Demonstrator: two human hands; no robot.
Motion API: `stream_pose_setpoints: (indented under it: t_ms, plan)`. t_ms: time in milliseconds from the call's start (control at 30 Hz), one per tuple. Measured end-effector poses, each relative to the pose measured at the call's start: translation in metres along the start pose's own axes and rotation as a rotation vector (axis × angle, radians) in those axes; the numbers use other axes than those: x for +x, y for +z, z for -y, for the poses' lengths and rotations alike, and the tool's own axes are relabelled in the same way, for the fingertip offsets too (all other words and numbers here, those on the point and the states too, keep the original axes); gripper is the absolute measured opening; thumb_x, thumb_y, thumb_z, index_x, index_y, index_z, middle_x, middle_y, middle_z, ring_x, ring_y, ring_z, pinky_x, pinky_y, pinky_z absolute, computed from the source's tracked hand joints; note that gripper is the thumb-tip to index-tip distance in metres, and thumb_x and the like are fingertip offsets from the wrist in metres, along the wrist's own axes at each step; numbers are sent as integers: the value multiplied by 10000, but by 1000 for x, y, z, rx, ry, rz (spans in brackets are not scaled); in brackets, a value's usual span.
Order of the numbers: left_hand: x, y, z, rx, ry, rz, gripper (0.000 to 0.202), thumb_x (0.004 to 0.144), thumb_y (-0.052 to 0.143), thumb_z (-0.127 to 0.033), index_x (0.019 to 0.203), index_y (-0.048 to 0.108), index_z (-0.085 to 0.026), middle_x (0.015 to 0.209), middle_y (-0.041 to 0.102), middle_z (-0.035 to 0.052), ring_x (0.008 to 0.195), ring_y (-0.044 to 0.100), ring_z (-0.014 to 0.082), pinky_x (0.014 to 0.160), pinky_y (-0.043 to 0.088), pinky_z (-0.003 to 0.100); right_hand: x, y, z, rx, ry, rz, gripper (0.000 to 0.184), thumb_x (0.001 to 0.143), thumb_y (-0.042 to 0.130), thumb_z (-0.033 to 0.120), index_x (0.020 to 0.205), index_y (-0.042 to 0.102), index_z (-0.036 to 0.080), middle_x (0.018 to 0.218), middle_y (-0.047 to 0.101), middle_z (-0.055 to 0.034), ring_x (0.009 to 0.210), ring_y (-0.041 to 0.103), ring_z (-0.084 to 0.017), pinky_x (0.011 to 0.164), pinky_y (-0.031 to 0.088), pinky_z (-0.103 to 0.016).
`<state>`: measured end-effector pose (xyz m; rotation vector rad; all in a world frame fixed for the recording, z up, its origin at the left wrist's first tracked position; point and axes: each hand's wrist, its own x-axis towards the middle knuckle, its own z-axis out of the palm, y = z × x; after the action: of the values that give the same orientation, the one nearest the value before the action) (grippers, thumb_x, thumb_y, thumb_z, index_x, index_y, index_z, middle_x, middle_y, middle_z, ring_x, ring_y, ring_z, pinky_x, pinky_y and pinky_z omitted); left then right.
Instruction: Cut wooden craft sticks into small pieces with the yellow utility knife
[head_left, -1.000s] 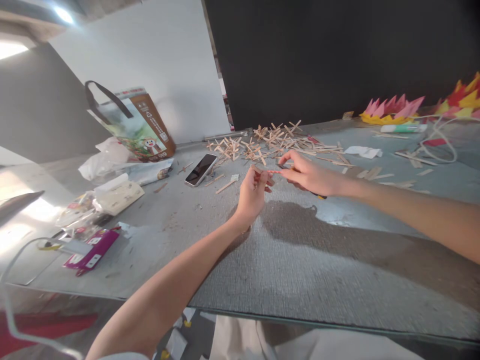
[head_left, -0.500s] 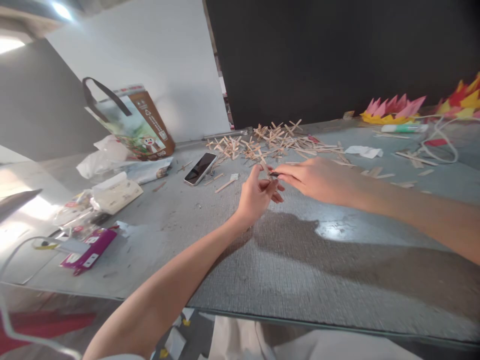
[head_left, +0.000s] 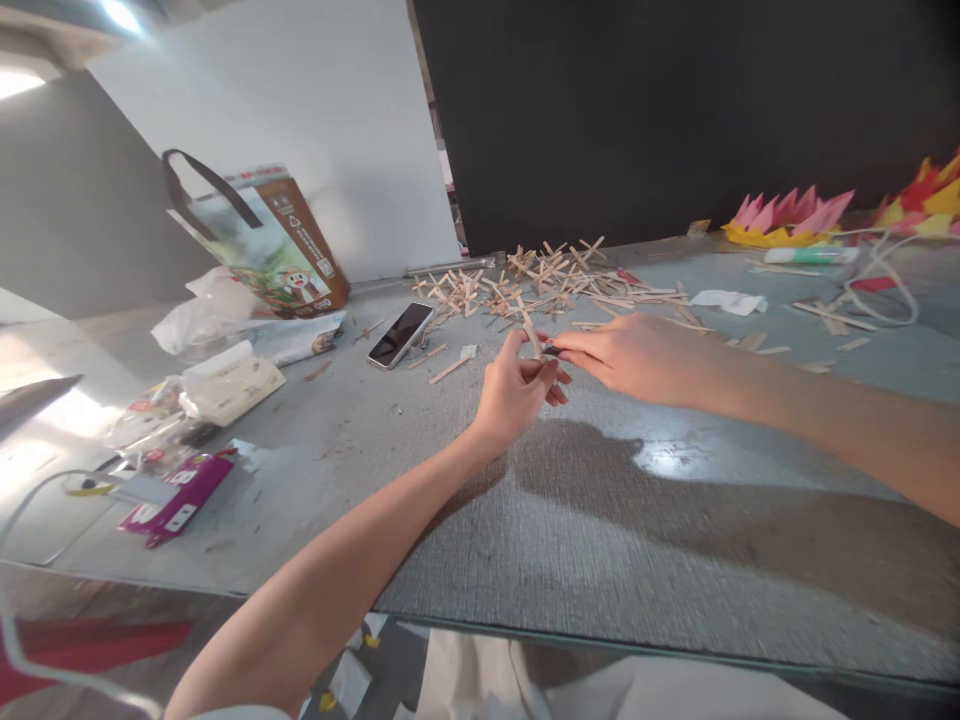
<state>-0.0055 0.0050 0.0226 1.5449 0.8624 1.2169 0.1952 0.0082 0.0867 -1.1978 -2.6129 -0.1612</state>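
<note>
Above the grey table (head_left: 600, 520), my left hand (head_left: 514, 392) is closed on a short wooden stick (head_left: 532, 338) that stands up between thumb and fingers. My right hand (head_left: 637, 355) lies just right of it, fingers together, their tips meeting the left hand's tips at a small dark thing (head_left: 551, 350) I cannot make out. Behind both hands, a pile of wooden sticks and glued stick crosses (head_left: 540, 280) is spread over the table.
A phone (head_left: 402, 335) lies left of the hands, with one loose stick (head_left: 450, 367) near it. A brown paper bag (head_left: 262, 245), plastic wrappers and a purple pack (head_left: 180, 497) crowd the left. Paper flowers (head_left: 787, 218), a glue tube (head_left: 810, 256) and a white cable (head_left: 877, 290) sit far right.
My right hand has lowered and flattened, its fingers now drawn together at the left hand's fingertips. The left hand has turned so the stick stands more upright.
</note>
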Motion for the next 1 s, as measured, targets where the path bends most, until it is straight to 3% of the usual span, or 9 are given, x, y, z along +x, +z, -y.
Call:
stream_pose_setpoints:
  t_ms: [300,500,700,833,1000]
  plan:
    - [-1,1,0,-13,-47,23,280,971,654,-238,1182,469,-241,712,715,-40,476,671,114,487,503,201,0,-5,2,67,-28,8,319,1079,463,374,1161,760,292,729,729,-34,586,593,-193,591,289,-321]
    - [-1,2,-1,2,-42,37,252,977,618,-219,1165,452,-239,701,698,-51,453,660,115,463,506,202,-1,-3,2,64,-18,3,323,1081,450,384,1132,755,292,744,730,-34,585,591,-196,587,265,-322]
    - [-2,2,0,56,-29,24,217,990,610,-227,1143,455,-234,738,715,-31,469,662,102,478,511,190,-3,-1,5,-171,-74,30,287,1038,469,207,1192,705,263,788,746,-44,546,548,-179,567,190,-332]
    - [-2,0,2,103,5,15,193,1006,582,-225,1156,462,-234,755,717,-29,481,671,104,483,514,191,-6,2,9,-330,-113,12,380,952,492,75,1251,675,223,806,750,-71,527,548,-179,557,166,-354]
    - [-1,-2,7,126,43,7,198,1013,579,-238,1181,474,-234,742,703,-35,508,672,96,517,516,186,-9,8,15,-351,-93,-15,408,950,491,42,1296,646,193,850,771,-101,558,610,-203,562,194,-360]
